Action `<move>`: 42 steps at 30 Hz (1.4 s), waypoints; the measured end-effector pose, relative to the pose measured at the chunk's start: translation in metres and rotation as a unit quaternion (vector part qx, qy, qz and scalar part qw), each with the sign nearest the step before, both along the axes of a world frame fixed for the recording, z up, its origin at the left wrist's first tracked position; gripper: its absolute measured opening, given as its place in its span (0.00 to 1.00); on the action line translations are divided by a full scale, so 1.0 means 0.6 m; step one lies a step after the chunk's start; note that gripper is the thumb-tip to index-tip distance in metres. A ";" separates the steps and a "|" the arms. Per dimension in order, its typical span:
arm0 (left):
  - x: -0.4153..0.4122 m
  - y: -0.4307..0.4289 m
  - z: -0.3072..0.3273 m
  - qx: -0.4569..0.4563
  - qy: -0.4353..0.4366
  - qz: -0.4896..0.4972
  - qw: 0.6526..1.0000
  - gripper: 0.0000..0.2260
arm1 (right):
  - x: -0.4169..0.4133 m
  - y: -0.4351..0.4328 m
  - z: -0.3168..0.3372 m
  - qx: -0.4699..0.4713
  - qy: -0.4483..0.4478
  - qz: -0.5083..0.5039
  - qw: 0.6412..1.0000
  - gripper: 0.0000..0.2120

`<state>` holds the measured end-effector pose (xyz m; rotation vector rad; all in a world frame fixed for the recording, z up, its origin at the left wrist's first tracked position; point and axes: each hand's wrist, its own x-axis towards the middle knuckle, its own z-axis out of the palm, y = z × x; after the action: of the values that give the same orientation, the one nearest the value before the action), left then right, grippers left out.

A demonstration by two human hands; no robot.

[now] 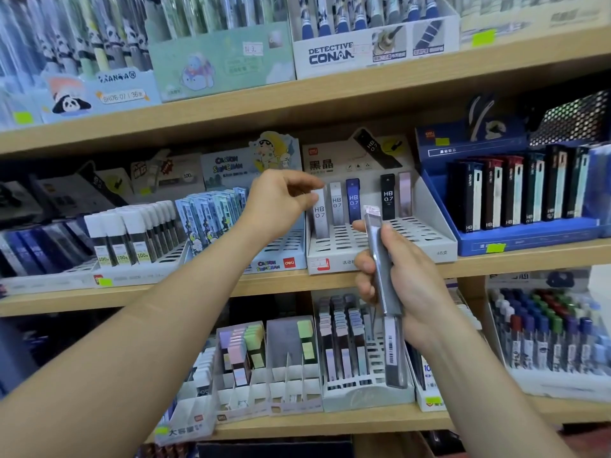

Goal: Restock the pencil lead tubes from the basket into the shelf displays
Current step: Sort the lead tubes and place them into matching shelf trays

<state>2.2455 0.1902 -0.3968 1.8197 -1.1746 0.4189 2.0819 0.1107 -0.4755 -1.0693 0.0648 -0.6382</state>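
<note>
A white slotted display (429,241) stands on the middle shelf with a few HB 0.7 lead tubes upright along its back row. My left hand (281,200) pinches the top of a white HB 0.7 tube (320,216) at the display's left side, its foot down among the slots. My right hand (396,279) grips a stack of grey lead tubes (385,292) in front of the display, held nearly upright, a barcode label at the low end. The basket is out of view.
Left of the white display stand a cartoon-printed lead display (277,264) and a rack of white-capped tubes (132,233). A blue display (529,236) with dark tubes sits to the right. Shelves above and below hold pen boxes and more lead racks (363,391).
</note>
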 end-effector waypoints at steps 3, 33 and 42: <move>-0.003 -0.004 -0.008 -0.004 -0.064 0.042 0.997 0.09 | 0.000 0.001 -0.001 -0.003 -0.003 0.003 1.000 0.17; -0.181 0.122 -0.188 0.103 0.262 -0.127 0.951 0.15 | -0.029 0.003 0.037 0.031 -0.186 -0.097 0.977 0.11; -0.166 0.136 -0.183 0.030 0.234 -0.094 0.967 0.14 | -0.063 -0.011 0.025 -0.339 0.126 -0.010 0.932 0.15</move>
<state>2.1460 0.2718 -0.5067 1.7118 -1.0179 -0.1545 2.0440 0.1041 -0.4606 -1.8220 0.0799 -0.5459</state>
